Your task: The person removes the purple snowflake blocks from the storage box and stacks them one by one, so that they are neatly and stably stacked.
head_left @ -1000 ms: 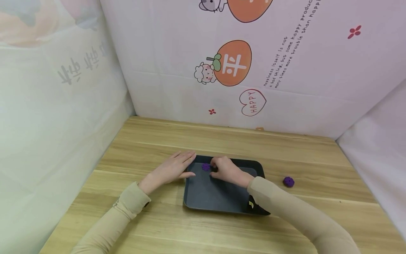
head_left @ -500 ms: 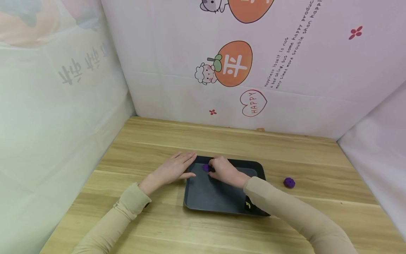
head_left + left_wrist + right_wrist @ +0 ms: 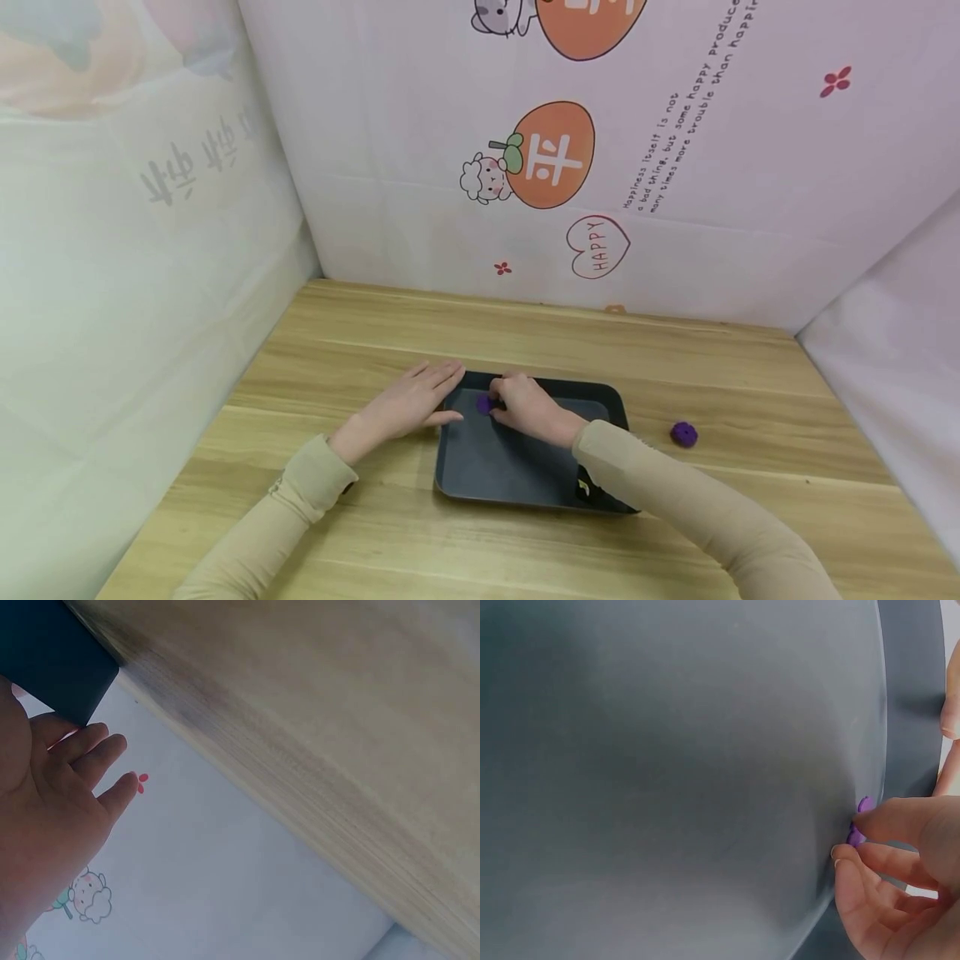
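A dark grey rectangular tray [image 3: 502,467] lies on the wooden table. My right hand [image 3: 528,410] reaches over it and pinches a small purple flower-shaped piece [image 3: 483,405] near the tray's far left corner. From the right wrist view, thumb and fingertips close around the purple piece [image 3: 864,804], covering its middle. Along the tray's left side lies my left hand [image 3: 408,404], its fingers extended and touching the rim at the corner. The left wrist view has the left hand [image 3: 67,772] beside the tray's corner [image 3: 71,667].
Another purple flower-shaped piece [image 3: 684,433] sits on the table [image 3: 360,533] to the right of the tray. White printed sheets [image 3: 390,167] stand behind and on both sides of the table. A black object with a yellow mark [image 3: 583,486] shows under the right sleeve.
My right hand has shifted slightly left and its fingers have closed on the purple flower-shaped piece, which was uncovered a second ago. The left hand stays at the tray's rim.
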Demonstrator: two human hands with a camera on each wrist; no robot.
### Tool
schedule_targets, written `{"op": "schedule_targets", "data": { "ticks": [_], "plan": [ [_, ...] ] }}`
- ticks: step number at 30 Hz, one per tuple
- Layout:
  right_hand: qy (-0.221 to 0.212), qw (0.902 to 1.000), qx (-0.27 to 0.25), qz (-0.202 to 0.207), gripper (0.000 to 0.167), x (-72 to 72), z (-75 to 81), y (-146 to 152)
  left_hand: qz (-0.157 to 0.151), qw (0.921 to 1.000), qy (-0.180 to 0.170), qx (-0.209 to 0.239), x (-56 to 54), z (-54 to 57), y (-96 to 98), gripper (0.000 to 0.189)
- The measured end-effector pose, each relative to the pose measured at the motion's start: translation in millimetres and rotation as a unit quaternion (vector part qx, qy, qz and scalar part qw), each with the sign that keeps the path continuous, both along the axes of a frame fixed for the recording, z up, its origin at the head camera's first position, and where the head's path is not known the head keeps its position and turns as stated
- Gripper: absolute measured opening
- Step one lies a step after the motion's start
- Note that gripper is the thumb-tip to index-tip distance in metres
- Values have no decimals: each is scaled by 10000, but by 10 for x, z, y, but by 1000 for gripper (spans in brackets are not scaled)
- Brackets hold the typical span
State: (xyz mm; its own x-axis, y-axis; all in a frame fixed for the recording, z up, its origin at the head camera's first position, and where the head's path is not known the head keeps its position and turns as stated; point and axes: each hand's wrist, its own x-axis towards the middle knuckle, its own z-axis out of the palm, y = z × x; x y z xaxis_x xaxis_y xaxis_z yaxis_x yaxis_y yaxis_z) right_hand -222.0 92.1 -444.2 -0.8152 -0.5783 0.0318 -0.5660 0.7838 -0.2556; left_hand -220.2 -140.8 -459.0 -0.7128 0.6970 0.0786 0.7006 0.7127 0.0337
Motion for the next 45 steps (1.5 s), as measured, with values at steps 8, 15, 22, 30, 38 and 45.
{"op": "schedule_targets", "data": {
  "ticks": [8, 15, 22, 30, 38, 45],
  "plan": [
    [-55, 9999, 89, 48, 13, -1, 15, -29, 5, 10000, -21, 3, 16, 14, 4, 76],
    [-230, 9994, 224, 109, 10, -26, 67, -75, -68, 9999, 34, 102, 27, 40, 9, 74],
    [-445, 9989, 164, 61, 10, -31, 97, -98, -74, 9999, 79, 81, 14, 27, 9, 75],
    [-489, 9986, -157, 115, 10, -41, 58, -81, -98, 9998, 128, 85, 9, 22, 5, 75],
    [-665, 9973, -270, 121, 11, -30, 58, -17, -8, 10000, -15, 40, 9, 11, 9, 75],
    [-599, 9974, -386, 67, 13, -8, 108, 120, -4, 9999, -20, 124, 11, 12, 12, 75]
  ]
}}
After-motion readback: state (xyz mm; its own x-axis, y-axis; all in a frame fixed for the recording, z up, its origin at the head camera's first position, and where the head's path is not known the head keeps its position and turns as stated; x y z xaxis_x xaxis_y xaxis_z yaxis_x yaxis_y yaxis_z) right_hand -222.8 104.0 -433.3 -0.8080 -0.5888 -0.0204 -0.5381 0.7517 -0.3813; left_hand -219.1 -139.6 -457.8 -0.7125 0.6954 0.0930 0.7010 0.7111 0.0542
